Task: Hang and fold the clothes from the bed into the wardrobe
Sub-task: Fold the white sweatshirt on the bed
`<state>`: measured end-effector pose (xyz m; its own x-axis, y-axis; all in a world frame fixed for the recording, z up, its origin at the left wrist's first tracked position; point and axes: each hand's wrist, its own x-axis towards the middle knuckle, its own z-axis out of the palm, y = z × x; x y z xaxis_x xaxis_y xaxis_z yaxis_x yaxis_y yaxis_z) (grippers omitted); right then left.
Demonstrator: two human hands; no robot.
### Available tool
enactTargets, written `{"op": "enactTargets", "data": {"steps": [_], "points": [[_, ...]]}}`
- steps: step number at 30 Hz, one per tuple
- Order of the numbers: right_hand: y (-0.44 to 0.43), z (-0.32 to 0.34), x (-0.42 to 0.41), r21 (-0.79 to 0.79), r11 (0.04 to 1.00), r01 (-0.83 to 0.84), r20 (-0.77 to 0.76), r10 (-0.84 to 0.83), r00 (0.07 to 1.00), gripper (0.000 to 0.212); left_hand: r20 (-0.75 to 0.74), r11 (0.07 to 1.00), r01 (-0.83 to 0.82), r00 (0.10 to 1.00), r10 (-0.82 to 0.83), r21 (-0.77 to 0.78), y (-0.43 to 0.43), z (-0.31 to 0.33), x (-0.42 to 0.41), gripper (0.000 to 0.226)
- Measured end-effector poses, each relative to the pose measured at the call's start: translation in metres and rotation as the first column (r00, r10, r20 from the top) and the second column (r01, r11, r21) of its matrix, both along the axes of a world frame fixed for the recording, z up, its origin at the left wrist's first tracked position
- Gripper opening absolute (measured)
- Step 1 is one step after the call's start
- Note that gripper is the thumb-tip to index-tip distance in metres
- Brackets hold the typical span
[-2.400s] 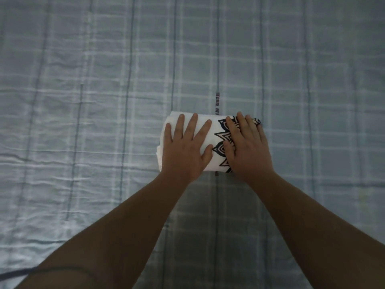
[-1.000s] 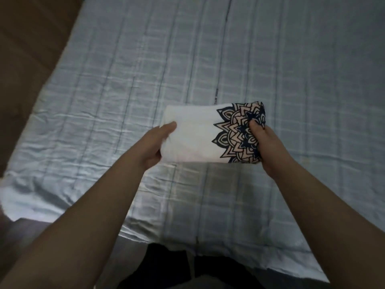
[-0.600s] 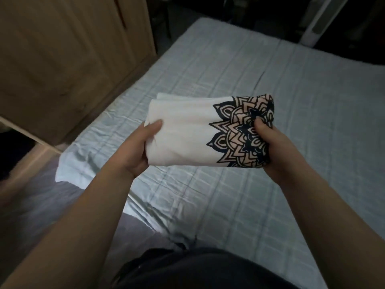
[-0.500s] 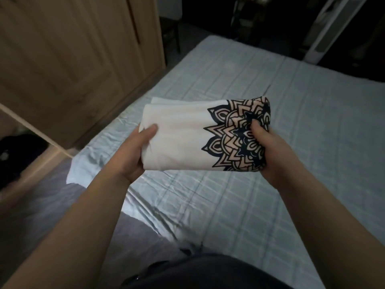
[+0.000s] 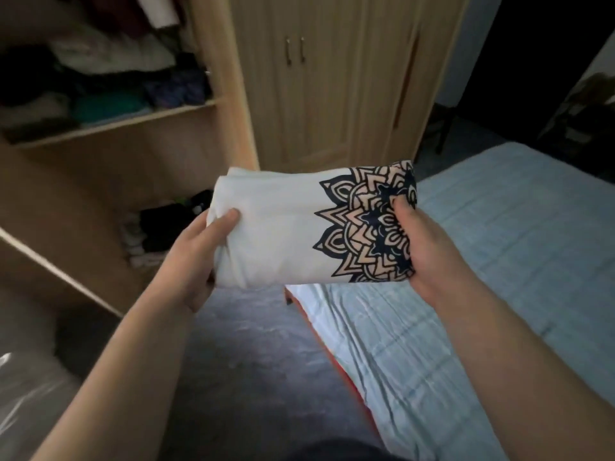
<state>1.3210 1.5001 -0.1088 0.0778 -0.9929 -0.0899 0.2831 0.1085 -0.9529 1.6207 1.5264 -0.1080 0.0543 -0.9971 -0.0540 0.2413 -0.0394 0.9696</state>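
The left hand [image 5: 199, 257] and right hand [image 5: 422, 247] each grip one end of the folded white mandala-print garment [image 5: 286, 231]. It is held above the floor, between the light wooden wardrobe [image 5: 233, 104] and the blue checked bed [image 5: 499, 261].

We see little of the person beyond two arms and a strip of clothing. The left hand [image 5: 196, 257] and the right hand [image 5: 429, 251] are both bare, and each thumb ends in what looks to us like a short, rounded nail. Behind them the left forearm [image 5: 126, 361] and the right forearm [image 5: 519, 354] show bare skin all the way to the near edge of the view, one at the near left corner, the other at the near right. Between the forearms, at the near edge, a dark garment [image 5: 336, 452] curves into view. Its cloth looks black or nearly so in the dim light, and we cannot tell what kind of garment it is.
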Motion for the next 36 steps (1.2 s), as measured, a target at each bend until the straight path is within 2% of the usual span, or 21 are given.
{"op": "enactTargets", "data": {"steps": [5,9,12,16,20,23,25,30,36], "points": [[-0.044,0.005,0.115,-0.007,0.986,-0.168,0.021,0.168,0.986,0.065,0.051,0.963,-0.267,0.962,0.268,-0.027,0.024,0.015,0.094,0.032],[-0.089,0.005,0.173,0.008,0.963,-0.27,0.038,0.269,0.962,0.07,0.094,0.933,-0.354,0.929,0.358,-0.059,0.017,0.016,0.142,0.041],[-0.131,0.008,0.207,0.013,0.943,-0.333,0.032,0.333,0.942,0.065,0.094,0.912,-0.404,0.907,0.41,-0.074,-0.007,0.015,0.171,0.043],[-0.204,0.009,0.245,0.006,0.913,-0.408,0.028,0.407,0.913,0.072,0.092,0.884,-0.459,0.88,0.466,-0.089,-0.069,0.013,0.201,0.05],[-0.293,0.017,0.278,-0.009,0.872,-0.489,0.059,0.488,0.871,0.059,0.094,0.863,-0.497,0.858,0.505,-0.091,-0.145,0.017,0.229,0.054],[-0.358,0.026,0.305,-0.013,0.85,-0.527,0.031,0.527,0.849,0.064,0.1,0.858,-0.507,0.852,0.514,-0.087,-0.2,0.019,0.253,0.049],[-0.397,0.029,0.328,-0.016,0.842,-0.54,0.014,0.54,0.842,0.067,0.083,0.848,-0.522,0.845,0.528,-0.089,-0.233,0.017,0.272,0.046],[-0.472,0.025,0.397,0.011,0.839,-0.544,-0.013,0.544,0.839,0.054,0.025,0.804,-0.591,0.805,0.593,-0.067,-0.303,0.007,0.33,0.045],[-0.548,0.007,0.501,0.011,0.858,-0.514,-0.072,0.513,0.855,0.052,0.079,0.755,-0.656,0.752,0.654,-0.012,-0.38,-0.008,0.427,0.049]]}}
